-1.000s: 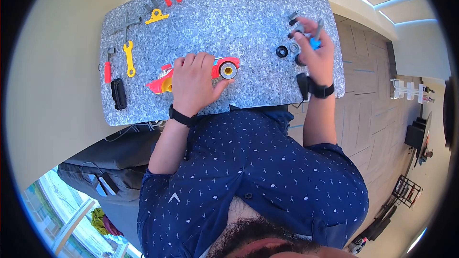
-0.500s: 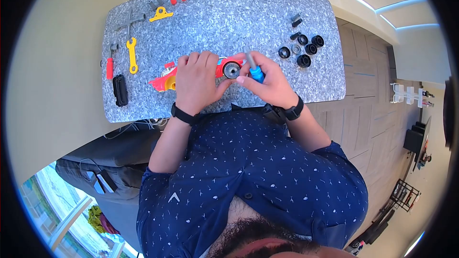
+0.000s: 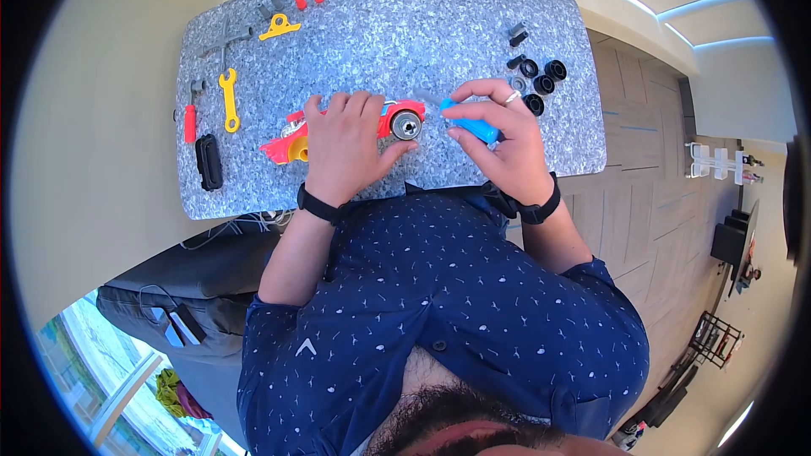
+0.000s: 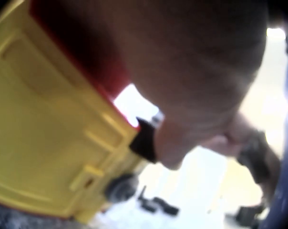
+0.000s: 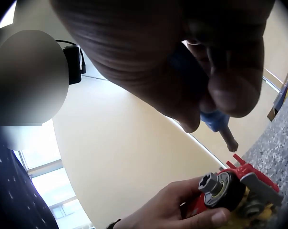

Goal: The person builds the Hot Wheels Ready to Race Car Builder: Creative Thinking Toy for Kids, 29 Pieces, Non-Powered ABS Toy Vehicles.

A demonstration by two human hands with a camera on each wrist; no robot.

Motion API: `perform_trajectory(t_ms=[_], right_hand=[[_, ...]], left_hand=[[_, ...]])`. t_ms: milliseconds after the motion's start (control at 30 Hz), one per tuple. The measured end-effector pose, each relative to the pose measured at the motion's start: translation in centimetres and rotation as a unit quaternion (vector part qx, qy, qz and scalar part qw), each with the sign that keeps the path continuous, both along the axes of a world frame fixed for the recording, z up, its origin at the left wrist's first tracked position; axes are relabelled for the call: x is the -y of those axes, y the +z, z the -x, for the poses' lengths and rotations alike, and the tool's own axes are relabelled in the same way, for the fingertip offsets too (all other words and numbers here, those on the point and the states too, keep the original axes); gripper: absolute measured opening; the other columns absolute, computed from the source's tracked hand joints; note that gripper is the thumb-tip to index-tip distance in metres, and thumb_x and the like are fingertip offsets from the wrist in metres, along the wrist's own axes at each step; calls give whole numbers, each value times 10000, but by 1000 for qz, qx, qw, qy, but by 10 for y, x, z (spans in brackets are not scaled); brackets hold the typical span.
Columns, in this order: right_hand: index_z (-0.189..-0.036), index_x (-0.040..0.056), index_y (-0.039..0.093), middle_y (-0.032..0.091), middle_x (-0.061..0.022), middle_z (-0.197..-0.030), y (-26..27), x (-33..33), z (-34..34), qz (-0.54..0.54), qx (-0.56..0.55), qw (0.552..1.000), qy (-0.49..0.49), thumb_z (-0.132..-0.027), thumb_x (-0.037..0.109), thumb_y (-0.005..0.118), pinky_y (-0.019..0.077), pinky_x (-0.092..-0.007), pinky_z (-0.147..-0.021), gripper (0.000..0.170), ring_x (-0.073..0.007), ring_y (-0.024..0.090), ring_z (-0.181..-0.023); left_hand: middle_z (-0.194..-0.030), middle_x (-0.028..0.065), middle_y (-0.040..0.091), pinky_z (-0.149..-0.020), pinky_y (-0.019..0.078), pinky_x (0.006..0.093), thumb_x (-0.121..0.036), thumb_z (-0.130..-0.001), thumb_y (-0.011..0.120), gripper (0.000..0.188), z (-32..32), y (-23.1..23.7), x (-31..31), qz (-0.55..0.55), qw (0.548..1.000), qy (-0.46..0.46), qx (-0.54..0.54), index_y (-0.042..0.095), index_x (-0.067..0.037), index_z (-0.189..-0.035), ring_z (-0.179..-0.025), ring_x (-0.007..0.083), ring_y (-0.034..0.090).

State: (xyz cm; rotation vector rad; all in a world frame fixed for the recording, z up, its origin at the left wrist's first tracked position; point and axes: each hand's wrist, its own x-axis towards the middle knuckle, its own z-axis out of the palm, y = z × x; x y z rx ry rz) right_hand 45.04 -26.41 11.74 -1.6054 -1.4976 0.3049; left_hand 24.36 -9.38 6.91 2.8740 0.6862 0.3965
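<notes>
My left hand grips a red and yellow toy car, which lies on its side on the table. The car's yellow underside fills much of the left wrist view. A black-tired wheel faces up at the car's right end, with my left thumb beside it. In its hub stands a grey star-ended bolt. My right hand holds a toy screwdriver by its blue handle, just right of the wheel. Its grey shaft points toward the car and stays apart from the bolt.
Several black wheels and tires and small grey and black pieces lie at the right. To the left are a yellow wrench, a red-handled tool, a grey hammer, a yellow bracket and a black case.
My right hand came from the loose parts at the right to the wheel, then drew back slightly rightward with the screwdriver. A grey bolt now sits in the formerly yellow-looking hub. My left hand stays put.
</notes>
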Motion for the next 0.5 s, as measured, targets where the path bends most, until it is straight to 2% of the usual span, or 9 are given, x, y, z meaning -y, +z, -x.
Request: perform_trajectory(t_ms=[67, 167, 267, 367, 433, 500], right_hand=[[-1410, 37, 687, 752, -125, -1257, 6, 0, -3, -39, 16, 999, 12, -906, -51, 850, 613, -382, -925, 536, -303, 768, -1129], [-1391, 39, 683, 752, -126, -1262, 20, 3, 12, 11, -202, 979, -24, -927, -41, 839, 634, -355, -855, 496, -294, 775, -1100], [-1377, 41, 676, 747, -131, -1282, 29, -2, 15, -2, -176, 984, -13, -950, -47, 815, 645, -357, -832, 458, -303, 777, -1088], [-1388, 61, 674, 731, -141, -1255, 40, -12, 13, 19, -29, 999, 40, -974, -3, 803, 646, -388, -814, 439, -319, 769, -1053], [-1382, 82, 686, 720, -135, -1227, 40, -20, 15, -12, 64, 996, 54, -982, 59, 805, 642, -405, -793, 418, -327, 759, -1030], [-1374, 103, 700, 713, -125, -1201, 40, -28, 18, -21, 121, 990, 63, -987, 122, 808, 637, -420, -774, 403, -330, 753, -1010]], left_hand=[[-1270, 79, 744, -1106, 400, 564, -651, -860, 886, 753, -1, 0, -2, 2, 1000, -1, -2, 716, -105, -1350, -1245, 290, 672], [-1278, 85, 750, -1100, 411, 555, -637, -867, 888, 744, -2, 0, -4, 18, 1000, -8, 15, 715, -102, -1354, -1256, 301, 677], [-1301, 94, 755, -1094, 421, 545, -630, -869, 892, 748, -4, -1, -4, 43, 998, -6, 39, 711, -97, -1362, -1265, 313, 680], [-1328, 100, 754, -1095, 425, 543, -617, -867, 895, 750, -6, 1, -4, 51, 997, -7, 49, 706, -96, -1373, -1271, 321, 681], [-1341, 99, 752, -1107, 423, 548, -583, -873, 896, 725, -6, 1, -4, 57, 997, -11, 43, 703, -104, -1382, -1276, 323, 681], [-1308, 91, 756, -1107, 415, 598, -599, -887, 881, 727, -5, -4, -4, 48, 996, -21, 69, 704, -99, -1385, -1248, 325, 686]])
